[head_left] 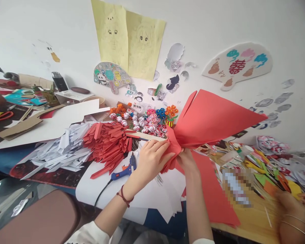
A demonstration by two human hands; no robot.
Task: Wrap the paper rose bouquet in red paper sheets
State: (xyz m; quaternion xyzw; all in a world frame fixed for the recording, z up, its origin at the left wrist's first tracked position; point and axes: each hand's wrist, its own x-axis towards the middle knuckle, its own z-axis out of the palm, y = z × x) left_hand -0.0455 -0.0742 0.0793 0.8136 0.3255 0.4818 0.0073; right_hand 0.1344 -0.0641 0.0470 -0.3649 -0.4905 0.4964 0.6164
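Large red paper (213,118) is gathered at a waist in front of me, with a wide sheet fanning out to the upper right. My left hand (155,154) grips a folded edge on its left side, fingers on top and thumb below. My right hand (186,159) is closed round the narrowed part from below; its fingertips are partly hidden by the paper. Thin wire-like stems (158,179) show below my left hand. A blue glue gun (124,171) lies left of my left hand on white paper (104,193). Another red sheet (213,193) lies under my right forearm.
Piles of white paper strips (63,149) and red paper strips (109,142) lie to the left. Colourful handmade flowers (152,118) stand by the wall. Coloured scraps (271,173) cover the right side, where another person's hand (295,210) is at work. A brown stool (38,220) stands at lower left.
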